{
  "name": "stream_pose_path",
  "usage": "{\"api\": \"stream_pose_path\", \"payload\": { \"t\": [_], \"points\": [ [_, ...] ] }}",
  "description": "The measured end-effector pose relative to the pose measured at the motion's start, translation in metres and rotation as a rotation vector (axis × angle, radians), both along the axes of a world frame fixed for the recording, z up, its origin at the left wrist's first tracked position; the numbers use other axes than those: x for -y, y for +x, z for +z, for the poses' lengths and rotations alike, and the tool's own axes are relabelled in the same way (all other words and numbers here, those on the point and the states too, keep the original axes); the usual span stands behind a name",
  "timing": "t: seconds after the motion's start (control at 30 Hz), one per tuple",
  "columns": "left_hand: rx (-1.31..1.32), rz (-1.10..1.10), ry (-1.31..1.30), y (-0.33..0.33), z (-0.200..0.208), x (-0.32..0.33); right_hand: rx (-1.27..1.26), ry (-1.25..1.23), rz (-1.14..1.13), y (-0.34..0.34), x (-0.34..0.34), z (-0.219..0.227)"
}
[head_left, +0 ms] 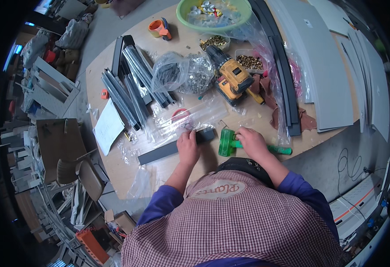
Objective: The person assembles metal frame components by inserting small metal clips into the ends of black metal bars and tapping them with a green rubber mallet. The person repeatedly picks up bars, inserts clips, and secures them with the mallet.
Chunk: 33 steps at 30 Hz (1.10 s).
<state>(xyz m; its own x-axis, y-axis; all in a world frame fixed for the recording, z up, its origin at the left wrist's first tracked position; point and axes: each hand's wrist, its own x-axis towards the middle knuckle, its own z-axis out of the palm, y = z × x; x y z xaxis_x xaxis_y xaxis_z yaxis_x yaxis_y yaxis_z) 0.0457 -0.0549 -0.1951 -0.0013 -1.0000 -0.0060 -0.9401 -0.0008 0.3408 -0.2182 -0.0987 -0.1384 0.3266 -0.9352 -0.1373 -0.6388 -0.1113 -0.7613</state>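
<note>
The two hands are apart over the near side of the wooden desk [135, 31]. The left hand [188, 147] lies across a dark grey bar [164, 151], which extends beyond the hand on both sides, its longer part to the left. Whether the fingers close round the bar or merely rest on it, I cannot tell.

The right hand [251, 141] is over the handle of a green mallet [226, 142]; the mallet's head lies just left of this hand and the handle's end shows to its right. Its fingers are bent, but their grip is hidden, so I cannot tell whether they hold the handle.

Just beyond the left hand, clear plastic film [204, 115] spreads over the desk, with a red ring [180, 115] among it. Farther out, beyond and left of that hand, are bundled metal profiles [120, 100]; a sheet of paper [109, 127] lies to their left. Beyond and between the hands sits a clear bag of small metal parts [198, 75]. A yellow and black drill [235, 75] lies beyond the right hand, near a brown cloth [275, 116].
</note>
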Motion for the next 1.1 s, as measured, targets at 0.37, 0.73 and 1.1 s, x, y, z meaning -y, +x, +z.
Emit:
{"api": "stream_pose_path", "payload": {
  "t": [0.37, 0.73, 1.1],
  "points": [
    [-0.374, -0.208, 0.101, 0.020, 0.069, -0.002, 0.481, 0.290, -0.207, 0.004, 0.000, 0.031],
    [-1.171, -0.175, 0.407, 0.014, 0.135, -0.020, 0.909, 0.468, -0.135, 0.022, -0.001, 0.114],
    [-1.179, -0.145, 0.774, -0.004, 0.160, -0.020, 0.835, 0.450, -0.005, 0.023, 0.003, 0.128]
  ]
}}
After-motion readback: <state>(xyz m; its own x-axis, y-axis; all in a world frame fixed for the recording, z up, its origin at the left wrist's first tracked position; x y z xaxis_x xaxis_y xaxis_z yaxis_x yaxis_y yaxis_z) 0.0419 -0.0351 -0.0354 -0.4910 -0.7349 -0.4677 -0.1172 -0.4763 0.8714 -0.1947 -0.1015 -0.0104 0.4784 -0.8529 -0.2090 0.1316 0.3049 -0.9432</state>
